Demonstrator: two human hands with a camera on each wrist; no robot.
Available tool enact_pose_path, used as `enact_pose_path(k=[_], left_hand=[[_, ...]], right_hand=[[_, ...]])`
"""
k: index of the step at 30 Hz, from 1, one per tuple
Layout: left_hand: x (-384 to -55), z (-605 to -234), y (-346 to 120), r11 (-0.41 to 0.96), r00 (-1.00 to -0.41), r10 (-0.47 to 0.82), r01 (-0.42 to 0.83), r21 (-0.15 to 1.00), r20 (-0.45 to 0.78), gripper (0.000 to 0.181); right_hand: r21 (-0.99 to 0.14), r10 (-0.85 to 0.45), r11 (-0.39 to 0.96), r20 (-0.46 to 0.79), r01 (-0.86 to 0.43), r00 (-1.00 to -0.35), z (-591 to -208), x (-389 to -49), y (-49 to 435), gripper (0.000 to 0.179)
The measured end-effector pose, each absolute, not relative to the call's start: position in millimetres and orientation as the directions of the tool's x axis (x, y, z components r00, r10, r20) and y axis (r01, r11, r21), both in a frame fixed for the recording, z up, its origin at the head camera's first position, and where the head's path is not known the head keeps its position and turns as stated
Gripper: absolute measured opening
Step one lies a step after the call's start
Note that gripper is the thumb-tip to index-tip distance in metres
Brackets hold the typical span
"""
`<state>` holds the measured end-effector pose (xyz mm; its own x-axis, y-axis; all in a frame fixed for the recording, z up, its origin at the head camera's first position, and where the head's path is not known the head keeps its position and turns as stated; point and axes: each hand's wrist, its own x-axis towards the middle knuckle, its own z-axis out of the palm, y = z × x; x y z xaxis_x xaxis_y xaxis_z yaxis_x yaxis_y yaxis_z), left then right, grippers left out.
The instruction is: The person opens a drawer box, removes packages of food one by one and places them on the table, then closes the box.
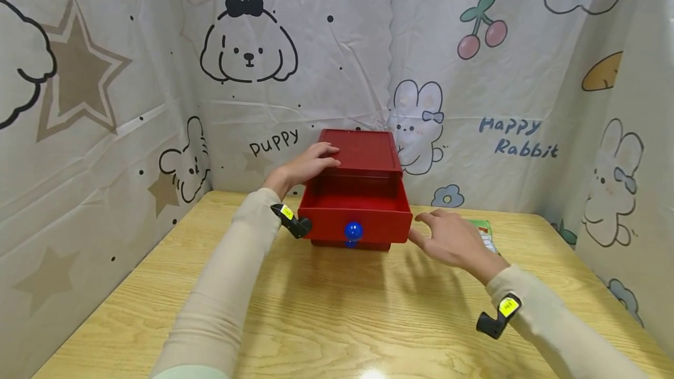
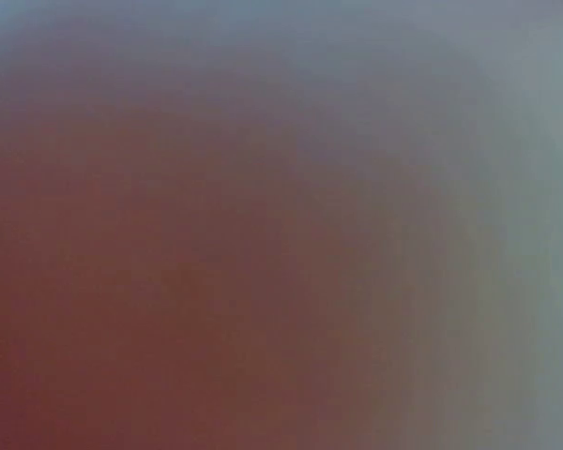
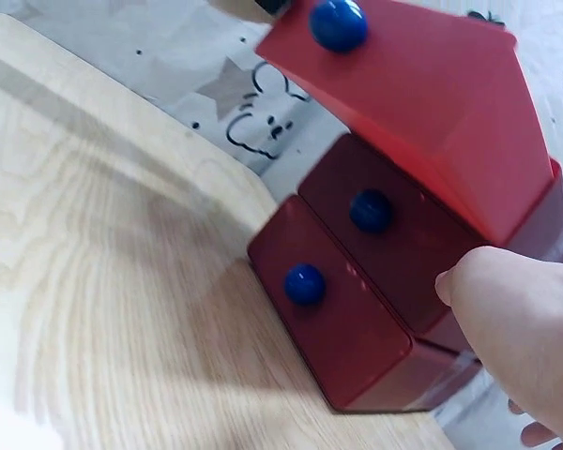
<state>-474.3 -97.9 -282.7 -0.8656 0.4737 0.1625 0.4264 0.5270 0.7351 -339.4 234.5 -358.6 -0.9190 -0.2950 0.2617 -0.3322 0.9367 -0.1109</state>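
Observation:
A small red drawer cabinet [image 1: 363, 151] stands at the back of the table, its top drawer [image 1: 326, 224] pulled well out. That drawer's front carries a round blue knob [image 1: 353, 230], and its red floor shows. My left hand [image 1: 308, 164] rests on the top left edge of the cabinet, fingers stretched over the lid. Beside the drawer's right side is my right hand [image 1: 450, 238], fingers loosely bent and holding nothing. In the right wrist view the middle drawer [image 3: 413, 234] and bottom drawer [image 3: 347, 337] are closed. The left wrist view is only a reddish blur.
Partly behind my right hand, a green and white packet [image 1: 481, 227] lies on the wooden table [image 1: 337, 314]. A printed cloth [image 1: 337, 75] hangs close behind the cabinet and along both sides.

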Motion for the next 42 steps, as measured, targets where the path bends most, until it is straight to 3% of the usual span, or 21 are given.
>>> enact_pose_path(k=[4, 10, 17, 35, 42], left_hand=[[-473.5, -281.2, -97.4, 0.53, -0.868, 0.472, 0.422, 0.736, 0.158, 0.059], [-477.8, -283.3, -97.2, 0.544, -0.869, 0.467, 0.427, 0.722, 0.163, 0.058], [-477.5, -285.2, -97.0, 0.549, -0.874, 0.46, 0.417, 0.724, 0.154, 0.058], [-480.3, -284.7, -97.3, 0.542, -0.867, 0.467, 0.438, 0.717, 0.175, 0.057], [-478.4, -285.1, -97.3, 0.562, -0.87, 0.46, 0.438, 0.702, 0.175, 0.057]], right_hand=[[-0.075, -0.333, 0.929, 0.258, -0.363, -0.907, -353.8, -331.4, 227.1, 0.058], [-0.043, -0.376, 0.916, 0.261, -0.4, -0.889, -350.1, -318.8, 216.0, 0.065], [-0.052, -0.395, 0.904, 0.275, -0.424, -0.877, -350.0, -307.9, 205.6, 0.055], [-0.047, -0.492, 0.856, 0.232, -0.514, -0.839, -350.9, -280.5, 181.9, 0.054], [-0.043, -0.532, 0.835, 0.199, -0.549, -0.823, -350.6, -270.5, 170.4, 0.061]])
